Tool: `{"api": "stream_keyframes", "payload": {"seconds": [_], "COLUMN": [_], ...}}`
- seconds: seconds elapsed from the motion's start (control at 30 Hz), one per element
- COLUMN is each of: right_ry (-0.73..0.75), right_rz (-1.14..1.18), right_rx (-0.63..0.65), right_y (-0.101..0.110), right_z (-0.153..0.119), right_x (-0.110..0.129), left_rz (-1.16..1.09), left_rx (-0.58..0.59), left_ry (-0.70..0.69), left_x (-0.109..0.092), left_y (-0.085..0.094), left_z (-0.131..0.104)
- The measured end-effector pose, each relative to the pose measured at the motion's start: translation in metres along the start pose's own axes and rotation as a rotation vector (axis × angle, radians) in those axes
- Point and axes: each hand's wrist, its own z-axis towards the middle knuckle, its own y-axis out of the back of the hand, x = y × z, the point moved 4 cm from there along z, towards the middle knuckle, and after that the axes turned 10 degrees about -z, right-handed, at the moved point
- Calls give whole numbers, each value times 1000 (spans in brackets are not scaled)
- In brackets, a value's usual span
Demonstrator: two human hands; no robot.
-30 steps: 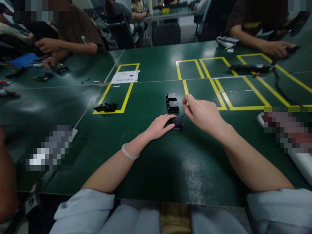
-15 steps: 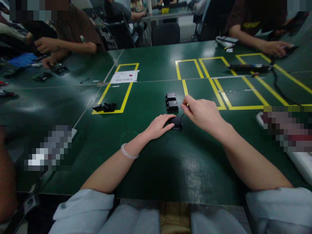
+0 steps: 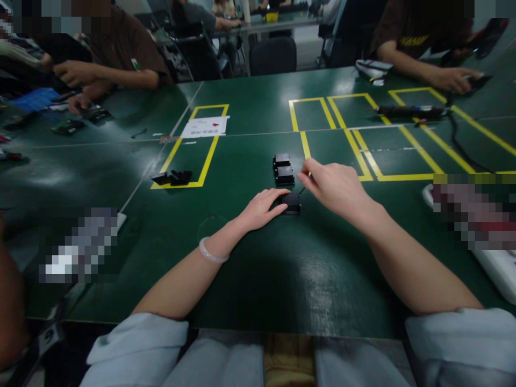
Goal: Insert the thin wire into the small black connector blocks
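Note:
My left hand [image 3: 262, 208] rests on the green table with thumb and fingers gripping the left side of a small black box-shaped part [image 3: 292, 202]. My right hand [image 3: 331, 183] is closed in a pinch on a thin dark rod-like tool [image 3: 302, 190]. The tool slants down to the part's upper right corner; its upper end is hidden in my fingers. Just beyond stand two similar black parts, a nearer one [image 3: 285, 174] and a farther one [image 3: 281, 159], lined up close together.
Yellow tape outlines [image 3: 208, 161] mark the table [image 3: 242, 285]. Black pieces [image 3: 172, 178] and a white paper label [image 3: 205, 127] lie left. A corded black tool [image 3: 411, 111] lies at far right. Blurred-out devices flank my arms. Two people work across the table.
Both hands keep nearly the same pose, the tool still at the part's corner. The whole view has shifted very slightly.

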Motion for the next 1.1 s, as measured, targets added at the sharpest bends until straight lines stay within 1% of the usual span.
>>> {"api": "stream_keyframes", "payload": {"seconds": [0.1, 0.3, 0.53, 0.73, 0.97, 1.1], "right_ry": [-11, 6, -17, 19, -7, 17], "right_rz": [-28, 46, -21, 36, -19, 48], "right_rx": [23, -33, 38, -7, 37, 1], "right_y": [0, -1, 1, 2, 3, 3], "right_z": [1, 0, 1, -1, -1, -2], "right_x": [-1, 0, 0, 1, 1, 2], "left_rz": [-1, 1, 3, -6, 2, 4], "left_rx": [-3, 0, -1, -1, 1, 4], "left_ry": [-7, -6, -9, -4, 4, 8], "left_x": [0, 0, 2, 1, 1, 0], "left_y": [0, 0, -1, -1, 0, 0], "left_z": [0, 0, 0, 0, 0, 0]}}
